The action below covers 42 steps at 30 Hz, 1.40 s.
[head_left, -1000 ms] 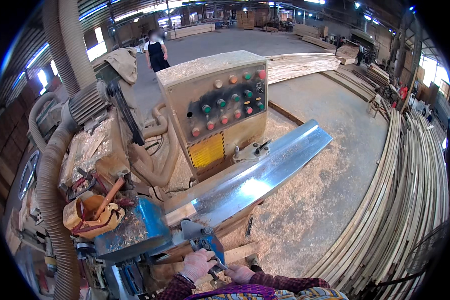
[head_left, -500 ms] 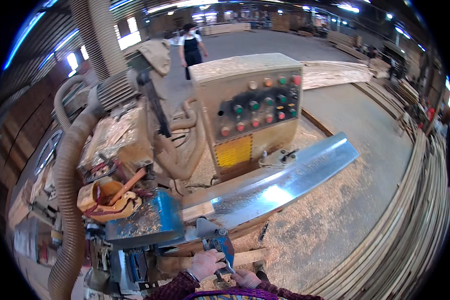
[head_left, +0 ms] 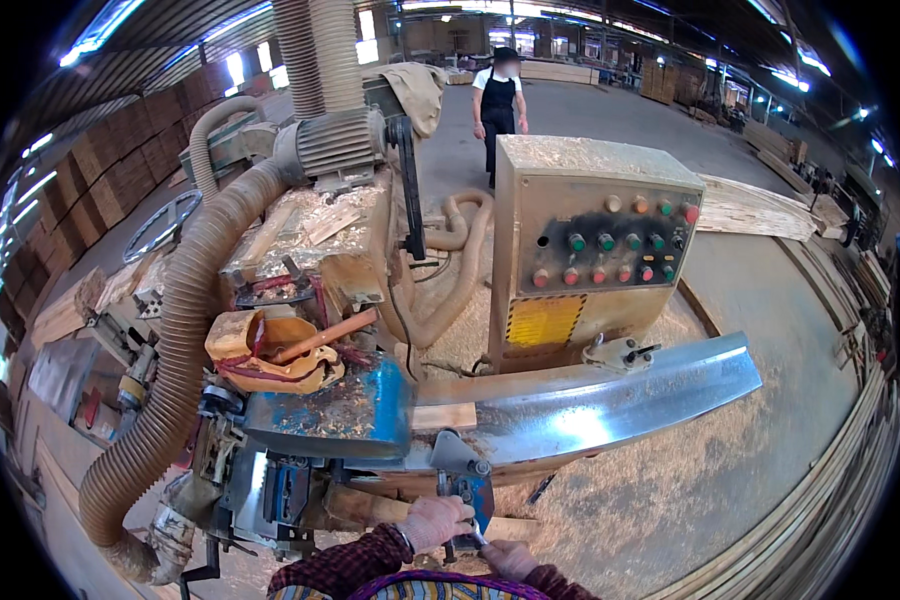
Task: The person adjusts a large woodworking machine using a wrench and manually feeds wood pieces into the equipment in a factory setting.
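A worker's 2 hands meet at a blue bracket (head_left: 483, 497) just below the front edge of a polished metal table (head_left: 660, 385), with wood shavings spread across the floor beyond. The right hand (head_left: 510, 560) has its fingers closed around the lower end of a slim metal tool (head_left: 481, 537), which lies between the 2 hands and slants up toward the bracket. The left hand (head_left: 436, 524) rests against the bracket's near side, fingers bent; whether they grip it or only brace it cannot be told. The step in hand appears to be an adjustment at the bracket, and the next move would call for a well-seated tool tip and a steady left hand. The tool's working end is lost among the left fingers and dark metal, leaving its exact kind and any fastener unclear. Both checked sleeves (head_left: 340, 567) are cut off by the lower edge, a control box (head_left: 595, 220) partly hides a co-worker (head_left: 500, 105), and timber strips (head_left: 820, 490) run into the lens's black rim.
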Motion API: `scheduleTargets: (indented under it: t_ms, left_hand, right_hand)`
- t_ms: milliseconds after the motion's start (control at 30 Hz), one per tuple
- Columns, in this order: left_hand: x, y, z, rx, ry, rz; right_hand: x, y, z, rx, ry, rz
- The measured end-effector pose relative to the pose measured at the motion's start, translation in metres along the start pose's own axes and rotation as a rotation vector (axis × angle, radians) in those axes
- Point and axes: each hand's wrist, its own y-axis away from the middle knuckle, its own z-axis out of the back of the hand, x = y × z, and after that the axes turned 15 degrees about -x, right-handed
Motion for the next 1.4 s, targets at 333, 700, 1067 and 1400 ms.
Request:
scheduleTargets:
  t_ms: [333,700,1067,1400]
  left_hand:
    - [0.005,0.014,-0.027,-0.42,0.112,-0.102]
    - [0.014,-0.029,-0.108,-0.531,-0.179,0.033]
    - [-0.014,-0.003,-0.052,-0.569,0.045,-0.01]
    - [-0.019,-0.012,-0.018,-0.102,-0.336,-0.156]
  right_hand:
    - [0.09,-0.081,0.118,0.371,0.874,0.52]
    - [0.111,-0.073,0.127,0.287,0.837,1.468]
    - [0.136,-0.054,0.177,0.317,0.629,0.843]
    - [0.031,-0.011,0.14,-0.042,0.383,0.217]
